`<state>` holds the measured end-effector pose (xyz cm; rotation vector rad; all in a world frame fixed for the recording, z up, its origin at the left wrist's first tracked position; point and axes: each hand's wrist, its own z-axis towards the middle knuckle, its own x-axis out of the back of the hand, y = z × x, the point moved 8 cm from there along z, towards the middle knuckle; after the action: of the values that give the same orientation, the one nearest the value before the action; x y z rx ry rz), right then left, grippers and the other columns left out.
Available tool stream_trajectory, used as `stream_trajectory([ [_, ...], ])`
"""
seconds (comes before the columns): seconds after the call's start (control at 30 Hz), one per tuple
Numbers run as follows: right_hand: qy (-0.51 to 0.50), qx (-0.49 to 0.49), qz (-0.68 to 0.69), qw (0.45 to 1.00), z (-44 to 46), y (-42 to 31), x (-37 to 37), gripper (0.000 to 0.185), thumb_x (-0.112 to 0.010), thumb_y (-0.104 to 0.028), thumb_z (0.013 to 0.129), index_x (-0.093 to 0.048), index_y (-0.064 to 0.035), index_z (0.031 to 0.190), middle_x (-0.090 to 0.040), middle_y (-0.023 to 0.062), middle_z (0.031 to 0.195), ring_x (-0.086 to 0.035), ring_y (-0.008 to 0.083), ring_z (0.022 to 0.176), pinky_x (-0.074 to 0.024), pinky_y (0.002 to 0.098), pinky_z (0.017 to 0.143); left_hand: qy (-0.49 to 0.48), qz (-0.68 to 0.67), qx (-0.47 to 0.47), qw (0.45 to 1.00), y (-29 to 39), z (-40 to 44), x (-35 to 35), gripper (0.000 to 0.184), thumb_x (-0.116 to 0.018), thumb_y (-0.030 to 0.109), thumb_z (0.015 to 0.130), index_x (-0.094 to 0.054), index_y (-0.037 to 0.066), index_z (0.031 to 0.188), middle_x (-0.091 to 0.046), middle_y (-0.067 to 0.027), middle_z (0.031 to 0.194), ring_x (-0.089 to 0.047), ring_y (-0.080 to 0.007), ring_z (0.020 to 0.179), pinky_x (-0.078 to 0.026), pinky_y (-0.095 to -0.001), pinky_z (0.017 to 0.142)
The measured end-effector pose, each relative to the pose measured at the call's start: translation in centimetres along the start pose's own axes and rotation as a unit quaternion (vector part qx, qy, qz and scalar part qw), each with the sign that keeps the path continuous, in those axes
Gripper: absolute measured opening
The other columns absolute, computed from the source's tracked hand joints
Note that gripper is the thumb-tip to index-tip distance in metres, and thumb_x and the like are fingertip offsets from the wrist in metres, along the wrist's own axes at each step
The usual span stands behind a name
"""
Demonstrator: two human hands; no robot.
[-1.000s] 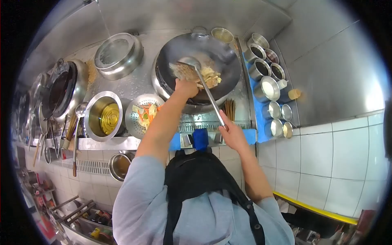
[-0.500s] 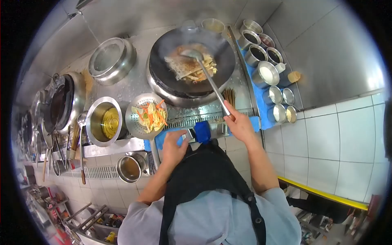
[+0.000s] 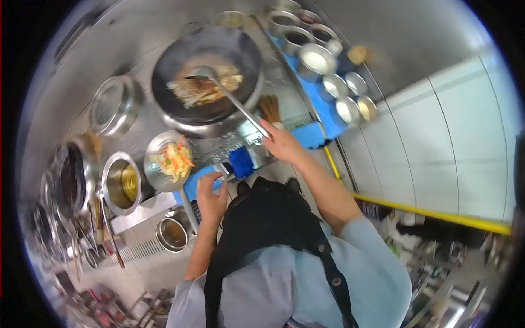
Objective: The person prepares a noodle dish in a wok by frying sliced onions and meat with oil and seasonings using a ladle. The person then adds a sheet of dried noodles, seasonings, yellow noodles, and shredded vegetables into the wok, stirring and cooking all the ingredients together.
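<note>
My right hand (image 3: 281,142) is closed round the handle end of a long metal ladle (image 3: 238,105), whose bowl lies on the food in the dark wok (image 3: 164,68). Pale noodles or strips and yellowish pieces (image 3: 205,87) sit in the wok. My left hand (image 3: 212,194) hovers by the counter's front edge, fingers bent and apart, with nothing visible in it. Just left of it is a perforated skimmer (image 3: 155,174) with carrot strips and cabbage (image 3: 175,160) on it. A blue cloth (image 3: 241,162) hangs between my hands.
Left of the skimmer stands a metal pot (image 3: 113,188) of yellow oil. A pot of brown liquid (image 3: 171,234) is below. Several seasoning tins (image 3: 317,59) line the blue surface at the right. A bamboo brush (image 3: 270,109) lies near the wok. An upturned metal pan (image 3: 114,106) sits behind.
My left hand has gone from the wok back to the counter's front edge. The noodles have dropped into the wok. The view has turned, shifting the wok left; my right hand still grips the ladle.
</note>
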<state>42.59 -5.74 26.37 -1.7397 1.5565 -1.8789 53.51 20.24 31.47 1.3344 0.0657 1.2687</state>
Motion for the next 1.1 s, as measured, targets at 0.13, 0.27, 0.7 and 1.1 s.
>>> stream_trajectory([
  [0.13,0.092,0.039,0.127,0.987,-3.8,0.3,4.5,0.049,-0.067,-0.023,0.092,-0.057,-0.0075,0.138,-0.065,0.0194,0.083,-0.062,0.0360,0.071,-0.0505,0.0438,0.068,-0.098,-0.039,0.105,0.989,0.9,-1.3,-4.9,0.013,-0.070,-0.002,0.083,-0.062,0.003,0.092,-0.061,-0.0108,0.085,-0.061,-0.0256,0.075,-0.051,-0.0353,0.072],
  [0.27,0.052,-0.036,0.053,0.997,-8.2,8.9,6.6,0.025,-0.067,-0.025,0.091,-0.064,-0.0036,0.104,-0.066,0.0218,0.082,-0.066,0.0400,0.076,-0.0516,0.0479,0.071,-0.179,-0.015,0.078,0.981,5.2,-0.4,-11.4,0.012,-0.067,-0.002,0.085,-0.062,0.002,0.095,-0.061,-0.0116,0.088,-0.062,-0.0274,0.078,-0.051,-0.0352,0.074],
  [0.7,0.226,-0.321,0.262,0.881,-42.6,28.5,14.4,0.023,-0.077,-0.023,0.093,-0.065,-0.0031,0.091,-0.053,-0.0012,0.070,-0.051,0.0098,0.069,-0.0437,0.0304,0.064,-0.323,-0.044,-0.175,0.929,25.7,11.4,-42.2,0.040,-0.073,0.017,0.086,-0.065,0.005,0.123,-0.069,-0.0168,0.108,-0.068,-0.0352,0.102,-0.055,-0.0455,0.089],
  [1.1,0.356,-0.327,0.321,0.815,-49.5,30.0,12.6,0.019,-0.075,-0.013,0.095,-0.061,-0.0046,0.085,-0.045,-0.0053,0.072,-0.040,0.0075,0.066,-0.0352,0.0273,0.058,-0.382,0.216,-0.352,0.827,33.3,20.6,-64.4,0.027,-0.063,0.016,0.094,-0.070,0.019,0.120,-0.066,-0.0093,0.122,-0.067,-0.0317,0.115,-0.056,-0.0453,0.094],
])
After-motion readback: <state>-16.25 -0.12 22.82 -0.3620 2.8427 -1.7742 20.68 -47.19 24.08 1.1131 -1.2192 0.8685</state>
